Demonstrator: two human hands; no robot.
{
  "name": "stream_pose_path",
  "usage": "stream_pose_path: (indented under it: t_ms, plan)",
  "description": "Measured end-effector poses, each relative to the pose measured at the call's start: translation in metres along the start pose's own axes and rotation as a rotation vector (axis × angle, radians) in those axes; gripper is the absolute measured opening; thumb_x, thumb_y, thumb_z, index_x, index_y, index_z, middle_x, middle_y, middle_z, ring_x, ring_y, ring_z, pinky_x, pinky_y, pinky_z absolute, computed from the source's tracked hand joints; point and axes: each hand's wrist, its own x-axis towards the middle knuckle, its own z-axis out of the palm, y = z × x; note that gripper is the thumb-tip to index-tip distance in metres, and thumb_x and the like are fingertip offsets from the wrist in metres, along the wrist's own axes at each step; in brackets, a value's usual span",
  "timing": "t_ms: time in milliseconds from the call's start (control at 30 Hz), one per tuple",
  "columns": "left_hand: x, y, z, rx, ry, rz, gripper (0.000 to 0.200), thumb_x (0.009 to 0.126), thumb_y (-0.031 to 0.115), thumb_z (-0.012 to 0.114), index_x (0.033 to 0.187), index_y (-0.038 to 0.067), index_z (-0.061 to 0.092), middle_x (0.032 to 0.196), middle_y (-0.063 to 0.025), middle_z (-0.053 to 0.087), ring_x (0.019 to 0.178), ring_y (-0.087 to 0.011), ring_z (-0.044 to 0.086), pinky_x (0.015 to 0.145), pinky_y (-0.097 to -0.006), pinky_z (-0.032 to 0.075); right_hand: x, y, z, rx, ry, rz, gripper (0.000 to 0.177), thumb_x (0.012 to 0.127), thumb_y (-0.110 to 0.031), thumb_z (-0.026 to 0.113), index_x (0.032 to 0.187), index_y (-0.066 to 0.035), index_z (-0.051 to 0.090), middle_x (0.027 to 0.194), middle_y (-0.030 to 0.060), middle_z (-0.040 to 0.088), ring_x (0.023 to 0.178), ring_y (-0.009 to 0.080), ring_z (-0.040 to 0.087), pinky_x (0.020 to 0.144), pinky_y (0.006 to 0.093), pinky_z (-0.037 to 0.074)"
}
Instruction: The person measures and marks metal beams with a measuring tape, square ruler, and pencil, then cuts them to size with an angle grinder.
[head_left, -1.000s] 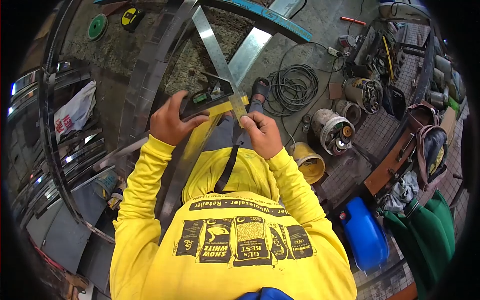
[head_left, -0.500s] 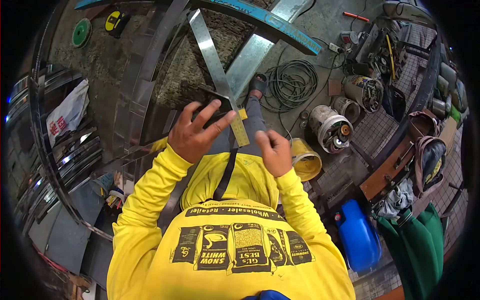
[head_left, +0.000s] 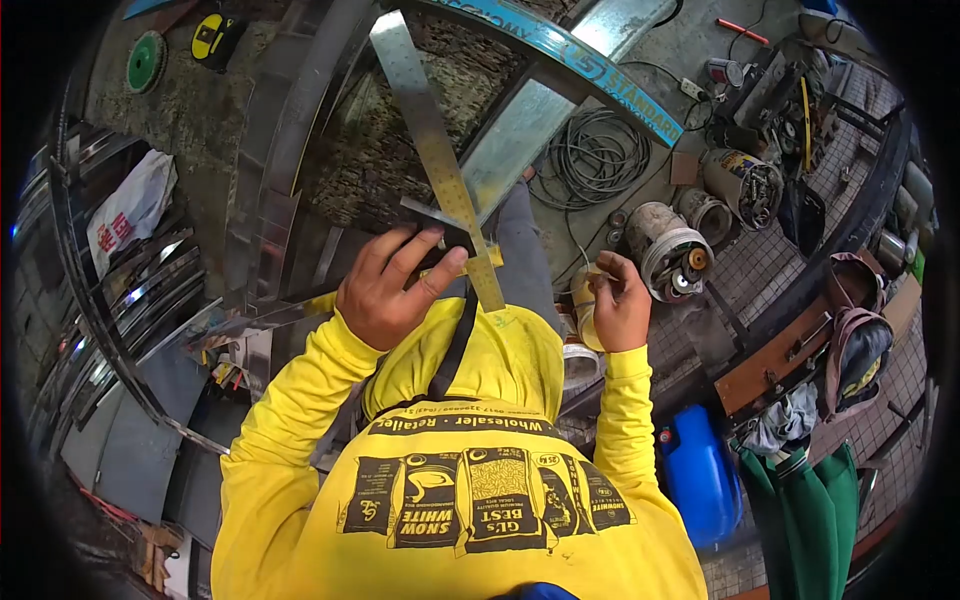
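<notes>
One steel ruler (head_left: 432, 150) lies with its long axis on a steep diagonal. Its far end points to the upper middle of the frame and its near end comes down just right of centre, above the yellow shirt (head_left: 470, 420). Near that lower end it passes through a single dark square head (head_left: 448, 238), which sits at the centre of the frame. The left hand (head_left: 385, 292) lies on this head with fingers splayed flat, pressing rather than wrapped around it. The right hand (head_left: 620, 302), right of centre, has its fingers curled beside one yellow bucket (head_left: 580, 300) (whether it actually grips the rim or anything else cannot be told). Further right, three open cans (head_left: 668, 250) of small parts stand close together, with one coil of cable (head_left: 595, 150) above them. One blue jerrycan (head_left: 700, 475) sits at lower right and one green disc (head_left: 145, 60) at upper left.
</notes>
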Motion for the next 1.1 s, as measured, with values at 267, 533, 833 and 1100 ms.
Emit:
stream_pose_path:
  t_ms: [267,533,833,1100]
  plan:
    - [-0.008,0.008,0.0,-0.056,-0.07,-0.004,0.053,0.083,0.009,0.076,0.135,0.019,0.073,0.136,-0.0095,0.067,0.116,-0.0339,0.062,0.096,-0.0441,0.055,-0.01,-0.046,0.001,0.314,-0.121,0.212,0.023,0.099,0.001,0.066,0.121,0.006,0.064,0.097,0.0095,0.072,0.085,0.0149,0.073,0.075,0.0275,0.058]
    - [-0.012,0.013,0.004,0.015,-0.084,0.036,0.051,0.087,0.012,0.075,0.137,0.023,0.073,0.14,-0.0047,0.066,0.116,-0.0318,0.059,0.096,-0.0431,0.053,-0.025,-0.076,0.014,0.675,-0.046,0.292,0.018,0.096,0.0,0.073,0.11,0.003,0.063,0.105,0.0123,0.074,0.087,0.0142,0.072,0.08,0.0272,0.058]
    - [-0.009,0.013,0.002,0.03,-0.104,0.052,0.053,0.083,0.011,0.079,0.134,0.022,0.073,0.14,-0.0051,0.064,0.115,-0.0327,0.058,0.094,-0.0428,0.053,-0.043,-0.092,0.04,0.686,-0.026,0.243,0.021,0.093,-0.002,0.078,0.11,0.0,0.066,0.095,0.002,0.069,0.085,0.008,0.065,0.079,0.024,0.053]
    - [-0.01,0.014,0.002,0.037,-0.113,0.047,0.052,0.082,0.012,0.083,0.132,0.022,0.074,0.139,-0.0044,0.065,0.114,-0.0327,0.057,0.093,-0.0412,0.054,-0.059,-0.102,0.069,0.534,0.086,0.067,0.02,0.094,-0.002,0.078,0.113,0.003,0.072,0.096,0.0088,0.073,0.084,0.0116,0.07,0.076,0.0261,0.057]
